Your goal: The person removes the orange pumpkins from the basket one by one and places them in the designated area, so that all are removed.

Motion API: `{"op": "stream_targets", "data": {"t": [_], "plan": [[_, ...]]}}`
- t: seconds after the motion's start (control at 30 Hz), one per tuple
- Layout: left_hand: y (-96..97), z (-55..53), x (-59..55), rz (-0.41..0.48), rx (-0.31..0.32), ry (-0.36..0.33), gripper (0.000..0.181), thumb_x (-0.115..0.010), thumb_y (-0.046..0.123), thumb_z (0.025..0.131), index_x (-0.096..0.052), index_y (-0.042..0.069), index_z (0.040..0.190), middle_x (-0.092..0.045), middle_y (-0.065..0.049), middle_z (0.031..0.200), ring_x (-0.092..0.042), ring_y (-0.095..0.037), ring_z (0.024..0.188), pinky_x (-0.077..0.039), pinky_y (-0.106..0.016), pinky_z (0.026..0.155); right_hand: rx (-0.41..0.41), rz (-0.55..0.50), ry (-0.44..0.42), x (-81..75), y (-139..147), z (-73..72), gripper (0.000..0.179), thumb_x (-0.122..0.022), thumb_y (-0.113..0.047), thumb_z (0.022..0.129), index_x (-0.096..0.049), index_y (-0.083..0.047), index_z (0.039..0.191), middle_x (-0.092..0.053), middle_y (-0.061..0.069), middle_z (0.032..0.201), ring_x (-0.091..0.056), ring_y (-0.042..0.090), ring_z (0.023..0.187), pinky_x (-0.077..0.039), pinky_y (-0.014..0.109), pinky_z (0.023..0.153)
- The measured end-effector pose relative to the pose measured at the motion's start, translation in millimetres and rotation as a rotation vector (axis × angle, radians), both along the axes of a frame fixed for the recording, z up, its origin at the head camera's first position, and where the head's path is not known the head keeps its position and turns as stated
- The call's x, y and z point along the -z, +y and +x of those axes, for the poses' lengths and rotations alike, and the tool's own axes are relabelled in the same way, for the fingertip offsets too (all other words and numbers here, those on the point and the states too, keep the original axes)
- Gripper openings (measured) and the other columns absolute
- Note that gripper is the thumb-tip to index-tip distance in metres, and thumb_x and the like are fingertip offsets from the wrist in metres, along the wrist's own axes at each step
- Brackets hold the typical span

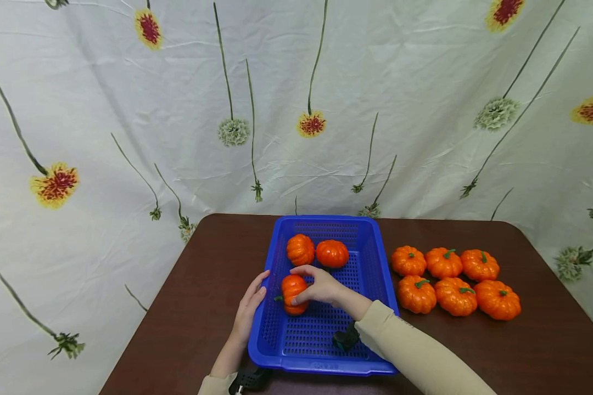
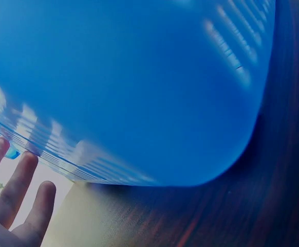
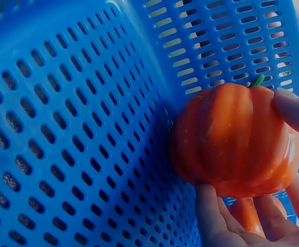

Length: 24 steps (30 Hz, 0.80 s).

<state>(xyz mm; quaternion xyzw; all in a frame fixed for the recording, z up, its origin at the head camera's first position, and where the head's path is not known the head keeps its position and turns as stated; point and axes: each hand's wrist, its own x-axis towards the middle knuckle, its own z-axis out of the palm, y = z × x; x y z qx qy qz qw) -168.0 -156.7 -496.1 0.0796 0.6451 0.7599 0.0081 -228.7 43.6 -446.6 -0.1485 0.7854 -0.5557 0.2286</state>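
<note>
A small orange pumpkin (image 1: 292, 286) with a green stem is gripped by my right hand (image 1: 321, 286), inside the blue plastic basket (image 1: 321, 364). In the right wrist view, the thumb lies on one side of that pumpkin (image 3: 237, 139) and the fingers curl under the other, close to the slotted basket wall. My left hand (image 1: 249, 307) rests its extended fingers along the basket's left rim; the left wrist view shows spread fingers (image 2: 39, 206) beside the outer wall. Farther back in the basket sit two more pumpkins, one at the left (image 1: 300, 250) and one beside it (image 1: 332, 254).
To the right of the basket, several orange pumpkins (image 1: 456, 296) stand in two rows on the dark brown table (image 1: 202, 274). Behind the table hangs a white cloth (image 1: 277, 164) printed with flowers.
</note>
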Motion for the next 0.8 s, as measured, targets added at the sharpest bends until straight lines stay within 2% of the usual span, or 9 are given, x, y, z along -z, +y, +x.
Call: {"op": "stream_targets", "data": {"t": [0.17, 0.33, 0.5, 0.63, 0.8], "plan": [[-0.3, 0.2, 0.5, 0.002, 0.007, 0.005, 0.046, -0.035, 0.022, 0.102, -0.030, 0.008, 0.145, -0.034, -0.022, 0.143, -0.053, -0.026, 0.112, -0.049, -0.037, 0.086, -0.012, 0.041, 0.005, -1.4, -0.9, 1.4, 0.070, -0.080, -0.006, 0.069, -0.050, -0.004, 0.132, -0.051, 0.015, 0.128, -0.054, 0.029, 0.106, -0.048, 0.043, 0.087], [-0.1, 0.4, 0.5, -0.007, 0.010, 0.010, 0.046, -0.035, 0.022, 0.102, -0.030, 0.008, 0.145, -0.033, -0.021, 0.145, -0.050, -0.028, 0.116, -0.048, -0.039, 0.089, -0.023, 0.114, 0.055, -4.6, -0.6, 4.3, 0.074, -0.082, -0.011, 0.067, -0.048, 0.002, 0.132, -0.051, 0.017, 0.126, -0.052, 0.030, 0.108, -0.045, 0.044, 0.092], [-0.4, 0.7, 0.1, -0.013, 0.012, 0.010, 0.046, -0.035, 0.023, 0.102, -0.030, 0.009, 0.145, -0.032, -0.020, 0.145, -0.050, -0.026, 0.117, -0.048, -0.039, 0.089, -0.025, 0.155, 0.051, -6.8, 0.5, 5.0, 0.069, -0.083, -0.012, 0.066, -0.053, 0.003, 0.127, -0.051, 0.015, 0.117, -0.054, 0.026, 0.100, -0.049, 0.039, 0.084], [-0.6, 0.7, -0.3, -0.001, 0.014, 0.010, 0.046, -0.034, 0.022, 0.102, -0.029, 0.008, 0.145, -0.033, -0.021, 0.144, -0.051, -0.026, 0.115, -0.049, -0.036, 0.087, -0.022, 0.119, 0.004, -6.1, 0.6, 4.8, 0.063, -0.083, -0.008, 0.066, -0.055, -0.001, 0.122, -0.052, 0.014, 0.117, -0.056, 0.024, 0.095, -0.052, 0.035, 0.076], [-0.3, 0.2, -0.5, -0.003, 0.013, 0.010, 0.046, -0.035, 0.022, 0.102, -0.029, 0.007, 0.145, -0.033, -0.022, 0.144, -0.052, -0.024, 0.114, -0.049, -0.035, 0.087, -0.025, 0.051, -0.057, -4.0, 0.8, 5.0, 0.060, -0.082, -0.003, 0.065, -0.053, -0.003, 0.118, -0.050, 0.016, 0.123, -0.056, 0.026, 0.098, -0.052, 0.035, 0.076]]}}
